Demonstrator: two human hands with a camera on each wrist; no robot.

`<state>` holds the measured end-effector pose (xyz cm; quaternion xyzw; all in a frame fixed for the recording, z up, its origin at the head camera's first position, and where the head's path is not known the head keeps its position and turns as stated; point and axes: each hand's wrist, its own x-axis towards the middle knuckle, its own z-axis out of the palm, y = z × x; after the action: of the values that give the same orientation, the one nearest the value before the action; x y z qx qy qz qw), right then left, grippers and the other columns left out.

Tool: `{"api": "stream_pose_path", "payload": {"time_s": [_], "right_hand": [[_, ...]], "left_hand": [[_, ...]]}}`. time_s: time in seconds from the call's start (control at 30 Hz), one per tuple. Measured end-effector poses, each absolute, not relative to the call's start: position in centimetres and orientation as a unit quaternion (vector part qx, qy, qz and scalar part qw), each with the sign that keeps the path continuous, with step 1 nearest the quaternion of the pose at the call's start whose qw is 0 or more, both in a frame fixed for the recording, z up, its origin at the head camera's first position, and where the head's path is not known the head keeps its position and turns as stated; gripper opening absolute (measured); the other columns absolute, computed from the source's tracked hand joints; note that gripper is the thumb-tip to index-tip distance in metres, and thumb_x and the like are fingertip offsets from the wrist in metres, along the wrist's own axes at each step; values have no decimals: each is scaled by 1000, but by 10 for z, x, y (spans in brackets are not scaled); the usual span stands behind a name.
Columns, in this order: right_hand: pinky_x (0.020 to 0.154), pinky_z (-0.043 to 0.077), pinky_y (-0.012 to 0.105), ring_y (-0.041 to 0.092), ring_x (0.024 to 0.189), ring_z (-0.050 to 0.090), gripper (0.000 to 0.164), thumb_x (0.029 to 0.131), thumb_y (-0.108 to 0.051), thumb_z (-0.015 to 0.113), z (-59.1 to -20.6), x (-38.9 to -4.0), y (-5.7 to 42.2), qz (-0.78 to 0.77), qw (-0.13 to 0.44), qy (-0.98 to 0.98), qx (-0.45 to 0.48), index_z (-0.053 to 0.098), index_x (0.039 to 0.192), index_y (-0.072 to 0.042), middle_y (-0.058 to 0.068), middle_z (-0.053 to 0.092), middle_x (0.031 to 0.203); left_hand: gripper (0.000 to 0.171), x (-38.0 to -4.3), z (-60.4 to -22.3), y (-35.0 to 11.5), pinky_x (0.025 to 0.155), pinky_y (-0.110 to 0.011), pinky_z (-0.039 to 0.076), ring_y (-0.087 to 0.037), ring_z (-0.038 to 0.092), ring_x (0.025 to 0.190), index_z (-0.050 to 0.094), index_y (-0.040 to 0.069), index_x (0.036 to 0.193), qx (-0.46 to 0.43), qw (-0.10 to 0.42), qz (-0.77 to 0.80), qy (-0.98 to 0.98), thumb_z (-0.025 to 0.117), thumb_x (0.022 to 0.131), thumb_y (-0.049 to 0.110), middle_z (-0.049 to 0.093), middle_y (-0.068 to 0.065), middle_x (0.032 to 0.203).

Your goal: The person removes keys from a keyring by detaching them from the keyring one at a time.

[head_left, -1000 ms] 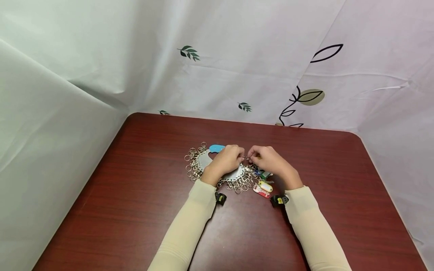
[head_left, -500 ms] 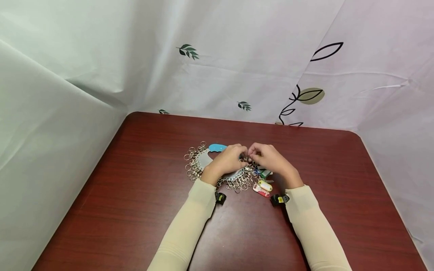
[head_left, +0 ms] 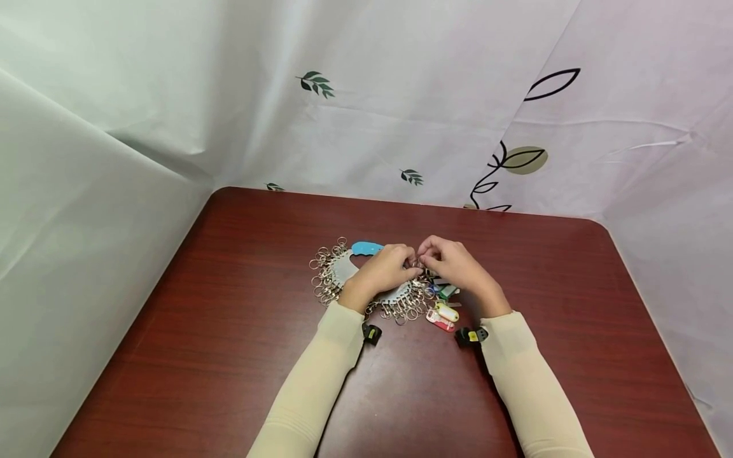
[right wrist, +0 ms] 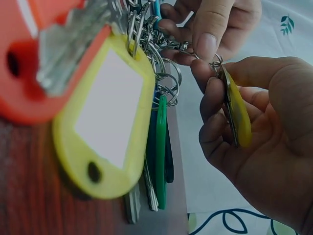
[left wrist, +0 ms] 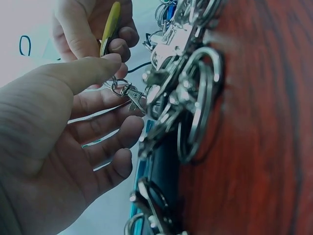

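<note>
My left hand (head_left: 392, 266) is over a pale metal plate (head_left: 342, 270) edged with many small clasps and rings. In the left wrist view its thumb and forefinger pinch a split ring on a swivel clasp (left wrist: 131, 93), while the other fingers are loosely bent. My right hand (head_left: 452, 262) faces it, fingertips nearly meeting. The right wrist view has the right hand holding a yellow key tag (right wrist: 239, 115) together with a key (right wrist: 230, 105), both close against that split ring (right wrist: 216, 60). Whether the key is threaded on the ring cannot be made out.
A blue handle (head_left: 365, 248) lies at the plate's far side. Right of the plate rest a yellow-and-white tag (head_left: 447, 312), a red tag (head_left: 439, 321) with a key and a green tag (head_left: 448, 291). The dark red table (head_left: 258, 356) meets white curtains behind.
The right hand has risen slightly and turned near the ring. The left thumb and fingers have shifted, and the fingertips of both hands are closer together. The plate stays put.
</note>
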<state>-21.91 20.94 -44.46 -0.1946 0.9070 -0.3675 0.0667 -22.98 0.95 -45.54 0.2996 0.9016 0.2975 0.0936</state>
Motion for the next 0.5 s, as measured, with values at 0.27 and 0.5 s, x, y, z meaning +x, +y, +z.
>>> {"api": "stream_pose_path", "payload": {"time_s": [0.27,0.5], "right_hand": [[64,50,30,16,69,59,5,101,-15,64,-443,-219,211,-367,78,909,-183,66,100,-11,6,71,86],[67,50,29,17,73,60,5,102,-14,64,-441,-218,211,-382,86,900,-194,65,99,-10,8,70,87]], "left_hand": [[24,-231,-456,7,67,-26,47,-13,56,71,66,13,86,296,93,304,901,67,101,31,63,0,83],[26,-233,-457,5,65,-25,44,-13,53,69,64,13,82,292,85,307,902,67,101,31,61,-1,79]]}}
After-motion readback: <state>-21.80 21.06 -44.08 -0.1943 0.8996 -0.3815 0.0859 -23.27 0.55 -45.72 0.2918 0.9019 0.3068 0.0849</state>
